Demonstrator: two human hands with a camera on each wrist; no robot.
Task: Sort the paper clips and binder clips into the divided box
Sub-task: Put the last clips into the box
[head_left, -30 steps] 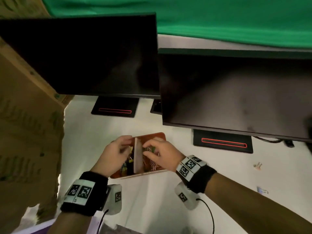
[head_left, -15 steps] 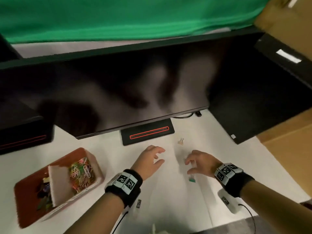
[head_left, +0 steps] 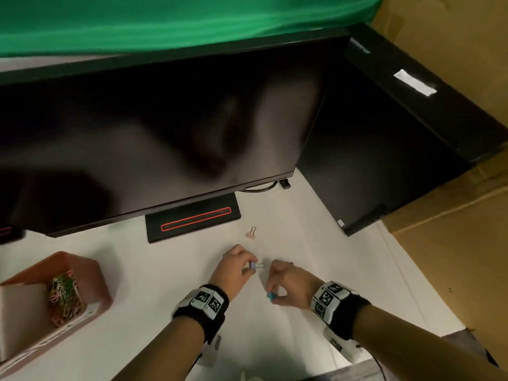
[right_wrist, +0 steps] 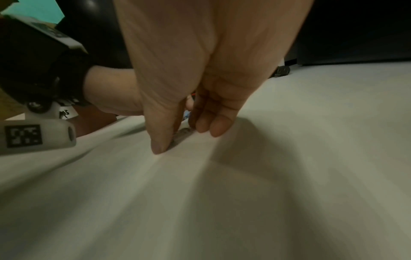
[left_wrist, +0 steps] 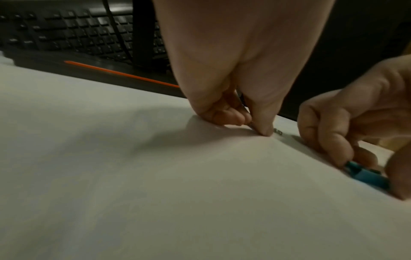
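My left hand pinches a purple binder clip on the white desk; the clip's metal tip pokes out past the thumb in the left wrist view. My right hand pinches a blue binder clip, which also shows in the left wrist view as a blue binder clip between thumb and fingers. A tan binder clip lies loose farther back. The red-brown divided box sits at the left, with coloured paper clips in its right compartment, beside the divider.
A large dark monitor overhangs the back of the desk, its stand base just behind the tan clip. A black computer case stands at the right. The white desk lies open between box and hands. A keyboard lies behind.
Both hands left the box and moved right across the desk. Half a second ago they hovered with fingers spread; now each has come down and pinches a binder clip.
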